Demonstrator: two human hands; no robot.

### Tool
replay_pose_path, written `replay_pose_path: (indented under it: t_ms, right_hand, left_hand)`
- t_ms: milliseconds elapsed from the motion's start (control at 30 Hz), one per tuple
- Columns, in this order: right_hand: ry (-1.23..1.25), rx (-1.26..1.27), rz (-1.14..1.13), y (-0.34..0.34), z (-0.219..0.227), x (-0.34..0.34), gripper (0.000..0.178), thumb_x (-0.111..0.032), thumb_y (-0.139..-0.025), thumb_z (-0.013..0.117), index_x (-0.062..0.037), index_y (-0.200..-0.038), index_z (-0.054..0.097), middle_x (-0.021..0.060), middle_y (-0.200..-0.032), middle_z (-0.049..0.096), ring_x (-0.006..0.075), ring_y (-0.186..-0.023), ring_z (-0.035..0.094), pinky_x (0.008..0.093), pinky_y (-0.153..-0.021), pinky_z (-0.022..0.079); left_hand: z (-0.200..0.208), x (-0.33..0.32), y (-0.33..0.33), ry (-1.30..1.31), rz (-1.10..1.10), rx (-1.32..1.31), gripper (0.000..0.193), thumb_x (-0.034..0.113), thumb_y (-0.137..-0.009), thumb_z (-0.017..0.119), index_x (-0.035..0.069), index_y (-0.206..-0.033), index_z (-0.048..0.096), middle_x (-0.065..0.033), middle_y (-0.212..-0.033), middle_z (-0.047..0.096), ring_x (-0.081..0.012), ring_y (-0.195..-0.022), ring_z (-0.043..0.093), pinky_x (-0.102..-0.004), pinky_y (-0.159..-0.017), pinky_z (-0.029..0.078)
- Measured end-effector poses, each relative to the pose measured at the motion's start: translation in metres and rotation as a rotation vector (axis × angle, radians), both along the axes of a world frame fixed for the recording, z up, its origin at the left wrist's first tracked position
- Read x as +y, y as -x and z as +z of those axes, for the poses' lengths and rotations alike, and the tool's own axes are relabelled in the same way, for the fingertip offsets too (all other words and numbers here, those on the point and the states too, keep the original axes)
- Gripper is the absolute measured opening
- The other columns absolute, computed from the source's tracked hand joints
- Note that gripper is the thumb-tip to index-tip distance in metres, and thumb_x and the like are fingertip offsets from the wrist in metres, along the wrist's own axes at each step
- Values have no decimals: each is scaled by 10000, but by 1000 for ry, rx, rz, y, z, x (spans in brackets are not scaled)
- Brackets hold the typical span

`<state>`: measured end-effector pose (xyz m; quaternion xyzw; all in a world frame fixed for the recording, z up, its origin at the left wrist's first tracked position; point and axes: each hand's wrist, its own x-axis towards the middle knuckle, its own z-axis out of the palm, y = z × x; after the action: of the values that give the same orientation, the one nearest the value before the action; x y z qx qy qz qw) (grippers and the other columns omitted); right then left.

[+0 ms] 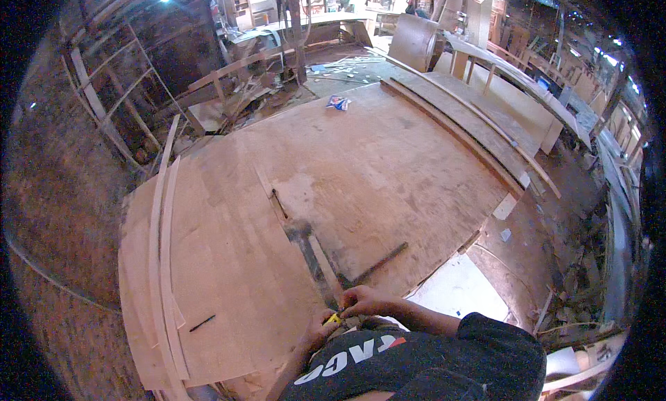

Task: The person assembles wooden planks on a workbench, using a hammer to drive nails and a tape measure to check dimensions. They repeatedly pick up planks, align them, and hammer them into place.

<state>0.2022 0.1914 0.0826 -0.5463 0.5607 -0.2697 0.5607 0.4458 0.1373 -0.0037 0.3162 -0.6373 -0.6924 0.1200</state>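
Close to my body, at the near edge of a big plywood sheet [229,262], my left hand [320,326] is closed around a small yellow tape measure [334,318]. My right hand [365,302] meets it from the right, its fingers pinched at the tape measure; what lies between those fingertips is too small to make out. Just beyond my hands lies a narrow wood strip [322,261], with a dark straight bar [378,261] slanting off to the right. Farther up rests a thin dark tool [279,204]. A black pen [202,323] lies at the left.
Long wooden strips [162,262] run along the sheet's left side. A blue and white packet [338,103] sits near the far edge. Stacked boards [454,134] border the right side, and a white panel [461,288] lies low at the right. Scrap wood [253,96] litters the far left floor.
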Motion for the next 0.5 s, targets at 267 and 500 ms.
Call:
replay_pose_path:
  t_ms: [267,500]
  right_hand:
    - [-56,-547,-664,157,28,-14,323,-161,-889,719,-15,-1162,628,145,-970,706,259,-832,717,388,-788,589]
    - [527,-407,-1379,343,102,1,319,-102,-955,649,-73,-1271,615,56,-951,706,155,-764,658,298,-706,554]
  left_hand:
    - [61,-37,-18,425,309,-721,424,460,-843,709,79,-1024,756,-223,-894,731,-372,-837,717,-477,-726,544]
    - [48,-62,-112,971,552,-607,265,278,-782,816,46,-887,744,-172,-860,708,-344,-802,690,-443,-725,544]
